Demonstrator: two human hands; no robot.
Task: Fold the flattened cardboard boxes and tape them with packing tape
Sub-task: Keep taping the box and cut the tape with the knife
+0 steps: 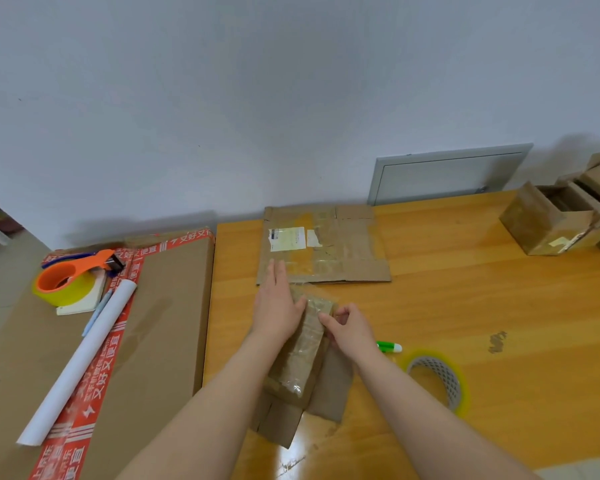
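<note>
A small brown cardboard box (300, 362), partly folded and covered in old clear tape, lies on the wooden table (465, 306) in front of me. My left hand (276, 303) lies flat with straight fingers against the box's left side. My right hand (347, 327) has curled fingers that pinch the box's right flap near its far end. A flattened cardboard box (343, 251) with a white label lies just beyond. A roll of clear packing tape (437, 379) sits to my right.
A large cardboard carton (160, 323) at left carries an orange tape dispenser (70, 275), a white paper roll (84, 362) and a pen. A green-and-white marker (390, 347) lies by my right wrist. Folded boxes (548, 220) stand at the far right.
</note>
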